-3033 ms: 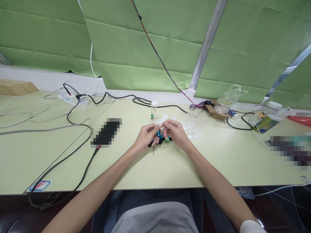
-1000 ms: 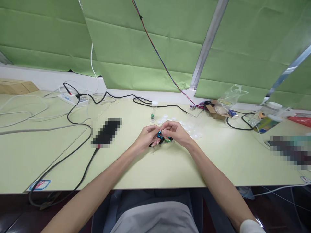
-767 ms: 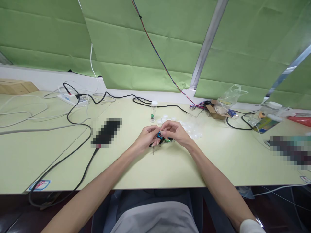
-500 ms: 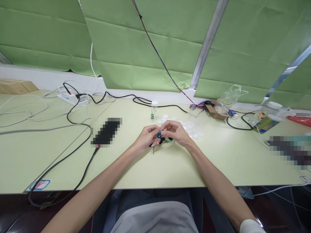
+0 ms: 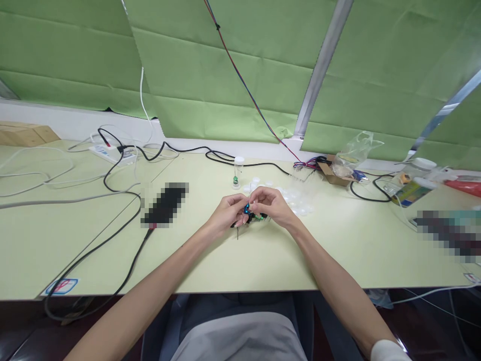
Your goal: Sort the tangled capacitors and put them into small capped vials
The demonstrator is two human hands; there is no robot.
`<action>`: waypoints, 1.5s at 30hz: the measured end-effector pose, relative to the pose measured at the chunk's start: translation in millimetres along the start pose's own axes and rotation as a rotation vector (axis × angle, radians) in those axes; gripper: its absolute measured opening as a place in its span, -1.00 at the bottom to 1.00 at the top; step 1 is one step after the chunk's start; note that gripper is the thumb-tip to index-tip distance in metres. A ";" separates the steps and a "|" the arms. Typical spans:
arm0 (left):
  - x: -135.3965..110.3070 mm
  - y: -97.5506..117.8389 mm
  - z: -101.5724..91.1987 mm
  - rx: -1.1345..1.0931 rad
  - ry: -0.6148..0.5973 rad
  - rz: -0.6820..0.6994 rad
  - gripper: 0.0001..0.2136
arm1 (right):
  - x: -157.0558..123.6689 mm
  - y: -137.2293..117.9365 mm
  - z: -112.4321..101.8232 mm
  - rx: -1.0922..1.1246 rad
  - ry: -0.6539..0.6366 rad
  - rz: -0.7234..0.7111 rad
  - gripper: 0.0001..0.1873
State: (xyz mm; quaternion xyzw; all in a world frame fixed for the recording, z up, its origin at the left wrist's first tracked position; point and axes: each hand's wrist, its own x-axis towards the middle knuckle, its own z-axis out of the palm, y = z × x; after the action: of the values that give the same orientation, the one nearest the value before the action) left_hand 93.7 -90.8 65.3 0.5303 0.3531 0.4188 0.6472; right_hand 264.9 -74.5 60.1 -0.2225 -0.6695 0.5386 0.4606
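My left hand (image 5: 226, 213) is closed around a small shiny blue piece (image 5: 246, 208), held low over the table in front of me. My right hand (image 5: 273, 203) meets it fingertip to fingertip, thumb and forefinger pinched at the same piece; whether they grip a separate part is hidden. A thin upright pin (image 5: 250, 188) sticks up between the fingertips. Beneath the hands lie small black and green parts (image 5: 258, 217), mostly covered, and a thin dark rod (image 5: 237, 233) points toward me.
Behind my hands stands a clear tube (image 5: 238, 173) with a white cap and something green inside. Translucent white discs (image 5: 300, 204) lie to the right. A cardboard box (image 5: 332, 175), plastic jar (image 5: 417, 188), black cable (image 5: 131, 250) and power strip (image 5: 112, 153) surround the work area.
Both hands stay in nearly the same place. The blue piece shows at a slightly different angle between the fingertips.
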 end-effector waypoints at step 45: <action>1.3 -1.6 -1.4 0.047 0.042 0.020 -0.73 | -1.9 -3.7 3.3 -0.022 0.004 -0.015 -0.76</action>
State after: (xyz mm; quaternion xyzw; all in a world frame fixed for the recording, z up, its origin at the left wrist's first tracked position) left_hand 93.2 -89.2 63.4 0.5399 0.3709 0.4278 0.6228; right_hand 263.7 -78.9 62.9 -0.2235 -0.6761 0.5273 0.4636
